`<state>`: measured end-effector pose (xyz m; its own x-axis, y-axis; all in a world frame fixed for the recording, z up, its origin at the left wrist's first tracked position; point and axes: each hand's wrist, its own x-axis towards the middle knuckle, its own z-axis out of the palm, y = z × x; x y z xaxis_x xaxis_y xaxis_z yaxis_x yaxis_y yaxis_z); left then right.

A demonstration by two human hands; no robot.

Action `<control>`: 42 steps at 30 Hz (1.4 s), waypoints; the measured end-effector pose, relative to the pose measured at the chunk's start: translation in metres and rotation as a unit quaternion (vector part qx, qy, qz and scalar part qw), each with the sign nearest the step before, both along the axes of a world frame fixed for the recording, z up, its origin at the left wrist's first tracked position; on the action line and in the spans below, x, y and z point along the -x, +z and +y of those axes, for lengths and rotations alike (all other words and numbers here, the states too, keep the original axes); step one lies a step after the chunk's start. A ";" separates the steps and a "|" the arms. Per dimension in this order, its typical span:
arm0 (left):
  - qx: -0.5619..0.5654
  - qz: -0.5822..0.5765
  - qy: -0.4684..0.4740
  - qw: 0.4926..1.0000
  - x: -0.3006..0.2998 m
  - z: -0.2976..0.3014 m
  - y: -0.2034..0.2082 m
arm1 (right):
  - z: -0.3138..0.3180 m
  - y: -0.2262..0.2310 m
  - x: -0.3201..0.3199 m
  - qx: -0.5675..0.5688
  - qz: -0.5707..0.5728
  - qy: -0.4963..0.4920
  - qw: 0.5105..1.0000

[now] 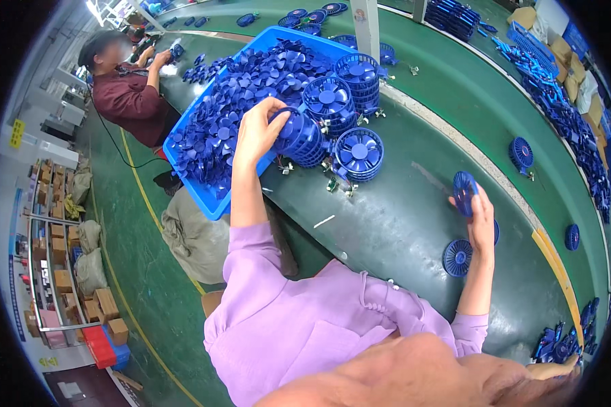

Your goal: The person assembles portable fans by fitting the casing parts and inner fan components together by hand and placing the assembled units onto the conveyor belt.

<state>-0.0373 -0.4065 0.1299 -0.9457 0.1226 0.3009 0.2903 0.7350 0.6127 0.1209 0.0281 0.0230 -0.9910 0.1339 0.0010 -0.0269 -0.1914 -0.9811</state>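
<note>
My left hand (pixel 256 130) is closed on the rim of a blue fan housing (pixel 304 144), the leftmost of a cluster at the blue bin's corner. Beside it stand more round housings, among them a front one (pixel 358 156) with its blades facing up, and small circuit boards (pixel 332 184) on wires lie around them. In my right hand (pixel 480 222) is a round blue fan grille (pixel 464 193), tilted on edge above the table. Just below that hand, another grille (pixel 457 258) lies flat, and a further one is partly hidden behind my wrist.
A blue bin (pixel 214 205) heaped with fan blades (pixel 265 74) stands at the left. A green conveyor (pixel 482 119) curves along the far side, carrying fan parts (pixel 521 154). A co-worker (pixel 125 95) works at the upper left. A metal post (pixel 366 30) rises behind the housings.
</note>
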 end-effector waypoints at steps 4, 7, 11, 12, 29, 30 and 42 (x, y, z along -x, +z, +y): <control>0.052 0.120 0.048 0.990 -0.011 0.005 0.010 | -0.026 0.026 0.010 0.129 -0.013 0.016 0.991; -0.050 0.157 0.097 0.982 -0.034 0.019 0.030 | -0.043 0.037 0.014 0.098 0.000 0.001 0.995; -0.249 0.158 -0.019 0.955 -0.048 0.066 0.023 | -0.060 0.058 0.015 0.077 0.037 0.024 0.996; -0.278 0.168 -0.054 0.944 -0.049 0.081 0.011 | -0.067 0.061 0.014 0.084 0.051 0.017 0.995; -0.718 -0.486 -0.220 0.447 -0.095 0.246 -0.097 | -0.056 0.046 0.002 -0.485 0.210 -0.078 0.845; -0.721 -0.477 -0.231 0.445 -0.095 0.246 -0.097 | -0.059 0.049 0.000 -0.487 0.206 -0.071 0.846; -0.647 -0.177 -0.119 0.732 -0.119 0.278 -0.097 | -0.062 0.017 0.010 -0.306 0.183 -0.029 0.934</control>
<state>0.0813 -0.1288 0.0329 -0.9907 0.1258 0.0525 -0.0295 -0.5738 0.8185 0.1104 -0.0343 0.0405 -0.9001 0.0513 0.4326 -0.3750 0.4141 -0.8294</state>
